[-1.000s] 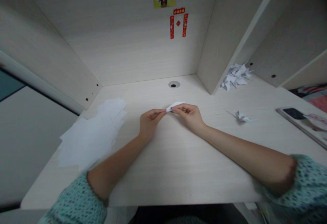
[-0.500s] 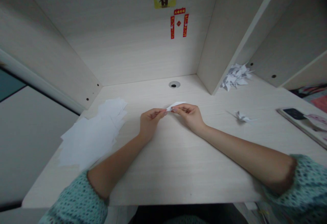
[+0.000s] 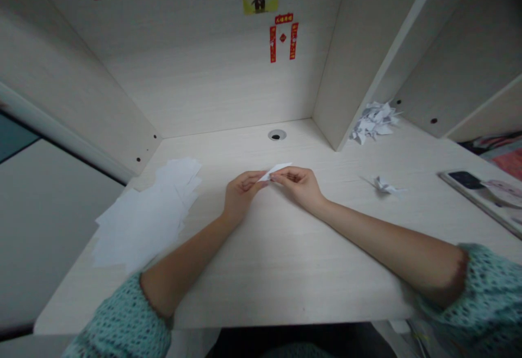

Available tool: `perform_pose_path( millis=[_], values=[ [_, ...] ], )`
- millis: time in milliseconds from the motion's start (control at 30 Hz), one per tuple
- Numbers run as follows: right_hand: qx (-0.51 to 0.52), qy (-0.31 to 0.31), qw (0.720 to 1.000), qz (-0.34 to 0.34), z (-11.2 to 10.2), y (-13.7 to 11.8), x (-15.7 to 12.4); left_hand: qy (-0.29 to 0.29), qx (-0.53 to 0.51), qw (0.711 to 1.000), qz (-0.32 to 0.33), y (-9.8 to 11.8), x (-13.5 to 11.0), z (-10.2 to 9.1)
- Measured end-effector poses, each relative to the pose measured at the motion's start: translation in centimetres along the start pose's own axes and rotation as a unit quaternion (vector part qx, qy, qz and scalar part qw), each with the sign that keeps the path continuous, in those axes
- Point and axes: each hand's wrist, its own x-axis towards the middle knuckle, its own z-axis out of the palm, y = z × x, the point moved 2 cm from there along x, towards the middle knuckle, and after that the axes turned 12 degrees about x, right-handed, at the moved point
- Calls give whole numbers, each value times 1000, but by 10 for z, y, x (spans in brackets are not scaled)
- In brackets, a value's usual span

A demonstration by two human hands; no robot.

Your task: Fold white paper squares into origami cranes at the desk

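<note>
Between my two hands, over the middle of the desk, is a small piece of folded white paper [image 3: 279, 168], slim and pointed toward the back right. The fingers of my left hand [image 3: 241, 192] pinch its left end. My right hand [image 3: 300, 185] grips it from the other side, thumb and fingertips pressed together on its lower edge. Fingers cover part of the paper, so its full shape is hidden. Right of my right hand, a folded paper crane [image 3: 384, 185] lies on the desk by itself.
A spread stack of white paper sheets [image 3: 138, 216] lies on the left of the desk [image 3: 261, 271]. Many folded paper pieces [image 3: 375, 121] are heaped behind the upright divider [image 3: 359, 59]. A phone [image 3: 485, 195] rests at the right. The back panel has a cable hole [image 3: 277, 135] before it.
My left fingers have shifted along the folded paper, and more of its left part shows between my hands. My right hand has moved slightly left. The view has shifted a little.
</note>
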Motion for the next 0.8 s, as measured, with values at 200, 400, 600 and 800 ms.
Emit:
perform_pose_path(
  millis=[200,400,600,800],
  values=[
    [-14,-9,1000,-6,1,-1,-1,32,8,999,-5,1,-1,0],
    [-2,-15,1000,-9,0,-1,-1,44,17,999,-16,1,-1,-2],
    [-2,-20,1000,-9,-1,1,0,49,10,998,-25,-2,0,-2],
    [-5,-25,1000,-4,-1,0,0,44,-2,998,-48,-3,1,-2]
  ],
)
